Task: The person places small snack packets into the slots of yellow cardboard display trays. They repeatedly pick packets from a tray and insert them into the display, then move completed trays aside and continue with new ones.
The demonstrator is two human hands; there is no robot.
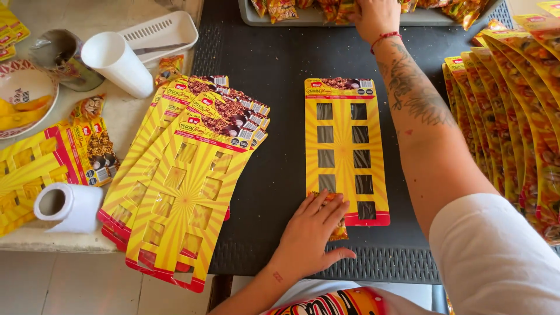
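Note:
A yellow display card (pixel 346 149) with two columns of rectangular cut-outs lies flat on the black mat (pixel 280 64). My left hand (pixel 315 232) presses a small orange snack packet (pixel 336 228) onto the card's lower left corner. My right hand (pixel 374 17) reaches to the far grey tray (pixel 303 20) and its fingers are among the snack packets (pixel 282 8) there; the fingertips are cut off by the frame's top edge. A tattooed forearm crosses the card's right side.
A fanned stack of empty yellow cards (pixel 186 175) overhangs the mat's left edge. Filled card strips (pixel 519 116) are stacked at the right. On the left counter stand a white cup (pixel 116 63), a paper roll (pixel 67 207), a white basket (pixel 160 32), a bowl (pixel 23 96).

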